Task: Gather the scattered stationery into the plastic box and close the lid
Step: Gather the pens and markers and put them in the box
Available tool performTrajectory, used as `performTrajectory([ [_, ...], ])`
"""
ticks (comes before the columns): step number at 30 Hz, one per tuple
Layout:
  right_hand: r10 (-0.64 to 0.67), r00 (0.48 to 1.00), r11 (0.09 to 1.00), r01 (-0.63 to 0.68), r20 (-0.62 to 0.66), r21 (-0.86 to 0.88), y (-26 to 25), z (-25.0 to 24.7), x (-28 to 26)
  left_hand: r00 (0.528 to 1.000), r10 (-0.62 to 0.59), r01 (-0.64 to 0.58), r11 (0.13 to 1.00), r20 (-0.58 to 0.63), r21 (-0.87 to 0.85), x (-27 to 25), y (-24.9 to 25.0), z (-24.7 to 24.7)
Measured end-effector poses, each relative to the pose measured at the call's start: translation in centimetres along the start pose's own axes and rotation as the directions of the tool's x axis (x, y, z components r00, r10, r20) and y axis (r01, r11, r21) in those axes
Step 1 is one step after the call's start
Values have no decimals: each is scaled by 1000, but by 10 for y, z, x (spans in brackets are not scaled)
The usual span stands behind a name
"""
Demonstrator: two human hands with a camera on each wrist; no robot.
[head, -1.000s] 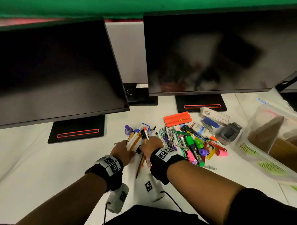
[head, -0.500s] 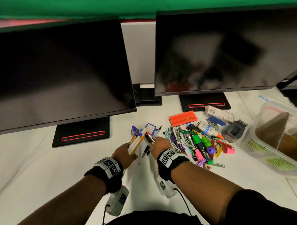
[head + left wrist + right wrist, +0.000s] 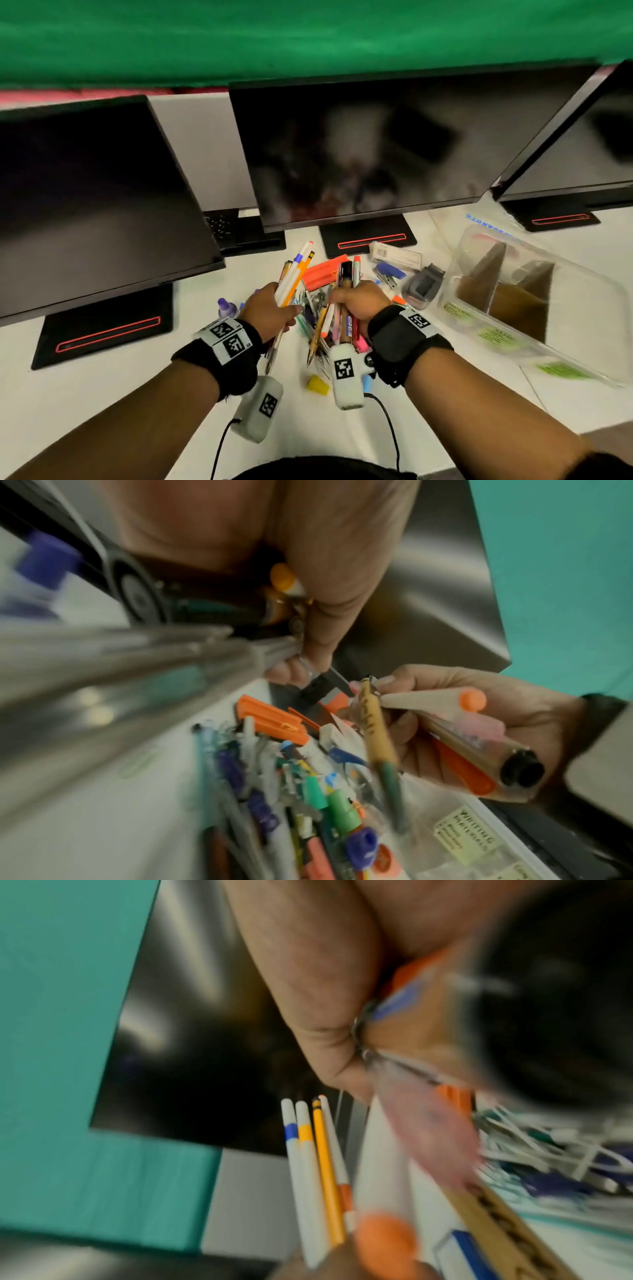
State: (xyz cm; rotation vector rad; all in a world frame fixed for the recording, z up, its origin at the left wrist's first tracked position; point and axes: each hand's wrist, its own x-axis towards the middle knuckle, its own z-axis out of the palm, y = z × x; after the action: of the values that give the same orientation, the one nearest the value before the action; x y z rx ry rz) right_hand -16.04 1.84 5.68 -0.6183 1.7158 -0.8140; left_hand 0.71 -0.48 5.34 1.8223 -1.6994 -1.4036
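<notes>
My left hand (image 3: 270,310) grips a bundle of white and yellow pens (image 3: 295,274), raised above the table; the same pens (image 3: 315,1164) show in the right wrist view. My right hand (image 3: 359,301) grips another bundle of pens and markers (image 3: 346,308), seen also as markers (image 3: 455,739) in the left wrist view. Below the hands lies a heap of loose stationery (image 3: 308,791) on the white table. The clear plastic box (image 3: 534,308), with brown dividers and green labels, stands open to the right.
Three dark monitors (image 3: 359,147) on black stands line the back. An orange case (image 3: 322,270), a white eraser box (image 3: 395,255), a blue stapler (image 3: 390,270) and a grey tape dispenser (image 3: 424,284) lie near the heap. A yellow cap (image 3: 318,384) sits in front.
Both hands have lifted off the table, each raising its bundle of pens upright. The head camera has turned right, bringing the plastic box further into view.
</notes>
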Motion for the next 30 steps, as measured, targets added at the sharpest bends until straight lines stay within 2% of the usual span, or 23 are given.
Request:
performTrajectory([
  [4,11,998,980,-22,59,200,-19,-57,-12,996,87,-87,995,3,48,0,39,28],
  [8,17,997,907,-44,69,418,-35,-127,-14,986,162,-164,983,31,83,-5,78,66],
  [11,43,999,883,-41,6,468,-40,-176,-9,983,171,-180,973,68,147,-7,98,95],
  [15,60,985,917,9,-162,400,-37,-226,1,978,186,-202,955,94,217,-10,124,125],
  [18,79,973,947,-5,-218,321,-34,-243,9,972,210,-228,948,102,221,-12,143,136],
  [22,33,977,992,-7,-211,127,-26,-249,29,968,221,-244,934,117,262,-12,164,150],
  [26,10,987,1000,-5,-159,28,-18,-248,39,963,240,-264,936,126,233,-13,181,164],
  [30,-55,995,998,51,-88,-49,-13,-261,30,959,252,-274,939,130,206,-7,202,181],
])
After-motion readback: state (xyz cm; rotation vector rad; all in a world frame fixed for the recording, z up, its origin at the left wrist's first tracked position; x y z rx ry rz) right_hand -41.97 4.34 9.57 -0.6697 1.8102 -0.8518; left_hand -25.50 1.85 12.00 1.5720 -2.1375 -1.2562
